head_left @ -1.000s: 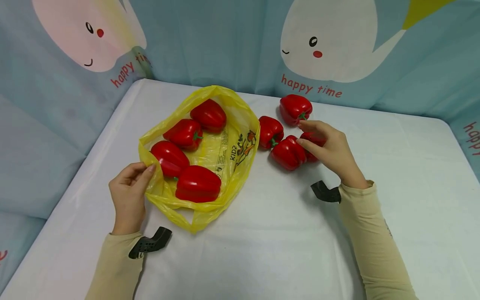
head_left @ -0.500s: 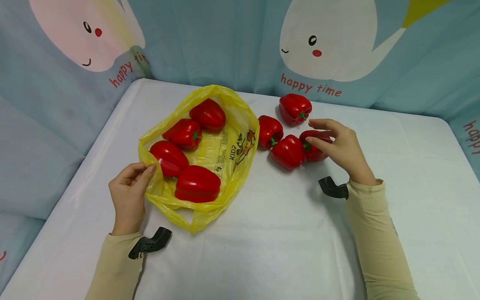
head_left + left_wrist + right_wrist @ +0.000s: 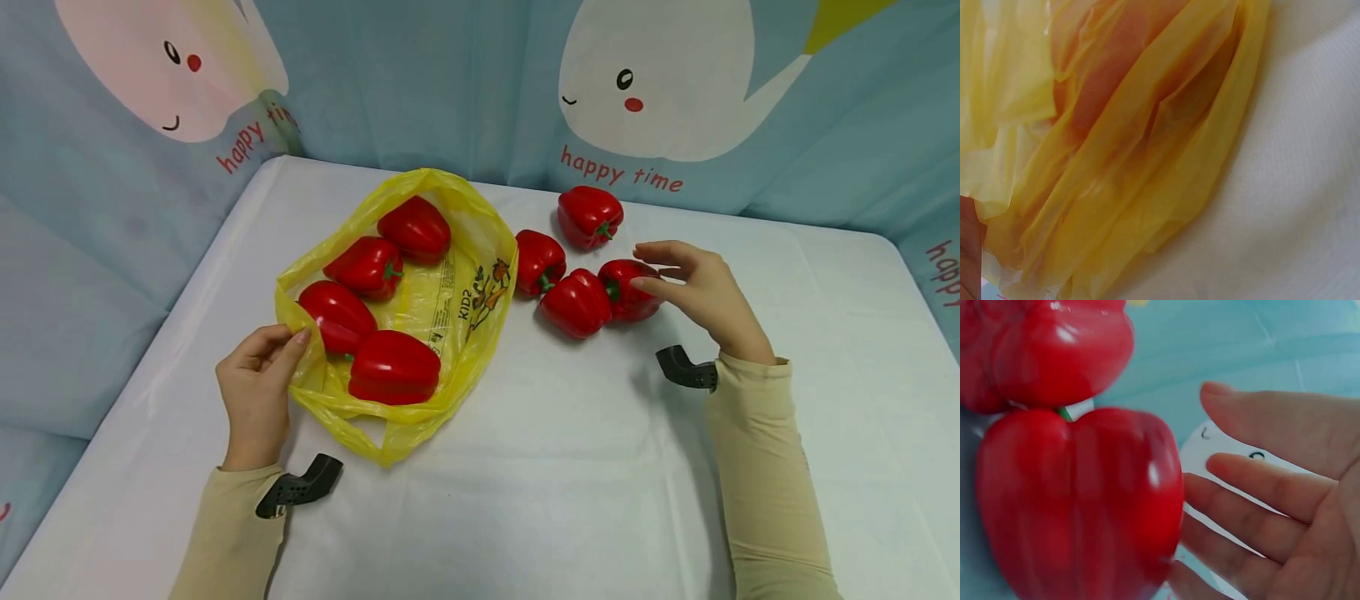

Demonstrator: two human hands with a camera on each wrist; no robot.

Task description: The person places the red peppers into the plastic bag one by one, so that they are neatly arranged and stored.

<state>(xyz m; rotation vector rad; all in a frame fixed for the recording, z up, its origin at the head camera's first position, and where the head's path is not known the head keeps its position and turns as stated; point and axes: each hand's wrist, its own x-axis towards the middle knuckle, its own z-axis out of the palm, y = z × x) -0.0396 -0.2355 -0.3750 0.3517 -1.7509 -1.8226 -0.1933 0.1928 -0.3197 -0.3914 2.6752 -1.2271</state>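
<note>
My left hand [image 3: 258,387] pinches the left rim of a yellow plastic bag [image 3: 480,367], which lies with its mouth spread. Several red bell peppers with green stems, one of them a front pepper [image 3: 395,367], sit inside it. In the left wrist view the bag's crumpled side [image 3: 1141,181] fills much of the picture. My right hand [image 3: 705,292] hovers with fingers extended and thumb apart, beside the rightmost loose pepper [image 3: 628,290]. In the right wrist view that pepper [image 3: 1082,506] stands left of the fingers, and nothing is in my grasp.
More loose peppers lie right of the bag: a middle one [image 3: 576,303], one by the bag's rim [image 3: 540,263] and one farther back [image 3: 590,217]. A white cloth covers the table [image 3: 480,533]. A blue printed curtain [image 3: 420,92] hangs behind it.
My right hand has moved right, off the pepper group, uncovering the rightmost pepper. The left hand keeps its hold on the bag rim, and the peppers stay in place.
</note>
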